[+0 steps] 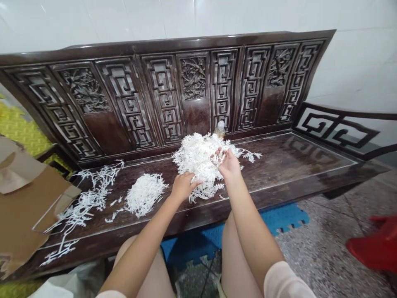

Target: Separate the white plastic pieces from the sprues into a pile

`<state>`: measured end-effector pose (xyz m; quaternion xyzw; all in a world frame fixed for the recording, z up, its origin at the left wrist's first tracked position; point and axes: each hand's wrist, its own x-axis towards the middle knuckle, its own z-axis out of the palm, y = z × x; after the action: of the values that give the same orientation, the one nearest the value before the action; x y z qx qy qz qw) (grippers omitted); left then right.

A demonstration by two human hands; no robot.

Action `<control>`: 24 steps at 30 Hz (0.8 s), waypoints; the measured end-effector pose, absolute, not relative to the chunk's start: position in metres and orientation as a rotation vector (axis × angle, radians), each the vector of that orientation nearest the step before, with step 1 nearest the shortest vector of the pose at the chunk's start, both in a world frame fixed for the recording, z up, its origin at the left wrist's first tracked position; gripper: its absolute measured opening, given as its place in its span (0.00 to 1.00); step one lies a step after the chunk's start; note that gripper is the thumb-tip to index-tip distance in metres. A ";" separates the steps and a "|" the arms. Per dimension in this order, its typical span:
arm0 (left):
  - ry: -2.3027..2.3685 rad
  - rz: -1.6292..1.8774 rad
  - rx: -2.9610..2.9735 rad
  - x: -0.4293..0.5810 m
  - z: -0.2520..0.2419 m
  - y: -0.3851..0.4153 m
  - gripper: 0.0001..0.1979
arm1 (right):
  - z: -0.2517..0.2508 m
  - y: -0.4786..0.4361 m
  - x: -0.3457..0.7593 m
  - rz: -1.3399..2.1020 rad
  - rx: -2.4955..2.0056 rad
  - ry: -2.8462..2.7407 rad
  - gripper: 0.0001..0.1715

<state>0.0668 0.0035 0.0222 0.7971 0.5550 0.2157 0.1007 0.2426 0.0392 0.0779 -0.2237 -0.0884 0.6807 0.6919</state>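
Straight ahead, a dark carved wooden bench [288, 161] runs across the view, and three lots of white material lie on its seat. The largest is a loose, tangled heap of white branching strands [198, 161] at the middle of the seat. To its left sits a smaller, tighter mound of finer white strands [145, 194], apart from the heap. Further left, loose sprigs [89, 196] lie scattered thinly towards the near edge of the seat. So one compact mound has formed, while most of the material remains in the big tangle.

Both hands are at that heap. The left hand [184, 187] rests on its near edge, with the fingers [194, 183] lying close together across the strands. The right hand [228, 164] sits at its right side, wrist raised, with the fingers [219, 154] half curled and dipping into the top. Whether either hand has strands gripped is impossible to tell.

A plastic bottle [220, 129] stands just behind the heap, against the backrest. Flattened cardboard [27, 211] overlaps the bench's left end.
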 end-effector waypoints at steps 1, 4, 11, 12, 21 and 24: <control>1.636 0.699 2.298 0.066 0.023 0.004 0.20 | 0.079 0.039 0.242 1.514 -0.471 -0.204 0.19; 1.581 0.984 1.958 0.068 0.026 0.004 0.19 | 0.083 0.035 0.241 1.518 -0.377 -0.332 0.19; 1.339 1.212 1.707 0.079 0.032 -0.006 0.22 | 0.085 0.030 0.255 1.388 -0.346 -0.625 0.13; 1.314 1.205 1.708 0.082 0.031 -0.006 0.18 | 0.085 0.030 0.256 1.378 -0.365 -0.672 0.12; 0.884 1.475 0.947 0.087 0.048 -0.006 0.12 | 0.074 0.029 0.232 1.367 -0.577 -1.007 0.24; 0.872 1.526 0.907 0.074 0.065 -0.010 0.11 | 0.068 0.025 0.225 1.549 -0.653 -1.131 0.23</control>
<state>0.0742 -0.0096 0.0653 0.3830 0.3685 0.6447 0.5495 0.2248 0.0250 0.0682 -0.2735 -0.4737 0.6487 0.5291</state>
